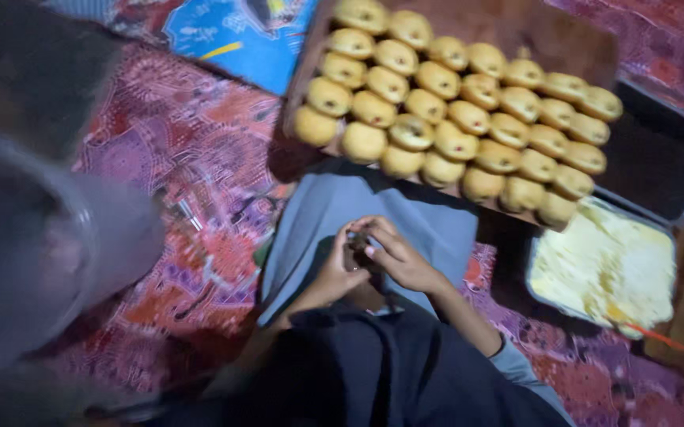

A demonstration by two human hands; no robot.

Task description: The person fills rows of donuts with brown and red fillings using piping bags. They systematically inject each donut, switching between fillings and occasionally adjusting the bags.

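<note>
Over the blue-grey cloth [405, 217] on the person's lap, both hands meet around one small dark thing [355, 251], too dim and blurred to say what it is. From the left hand [334, 273] the fingers curl up and close on this thing from below and from the side, so they are nearly shut around it. Fingers of the right hand [401, 257] bend over the top of it, the fingertips [369, 251] touching it, and this hand also looks closed on it rather than open. Beyond the cloth, just past its far edge, lies a brown wooden board [579, 47] covered with rows of small round yellow buns [452, 111], each with a dark spot in the middle, packed side by side and touching. At the right of the cloth stands a rectangular tray [533, 265] with pale yellow dough or batter [607, 265] in it, and behind this tray a second dark tray [658, 166] near the board. Under the cloth and all around it spreads a red and purple patterned mat [191, 158]. Well to the left of the cloth, close to the camera, a large blurred grey round vessel [57, 245] is seen.
</note>
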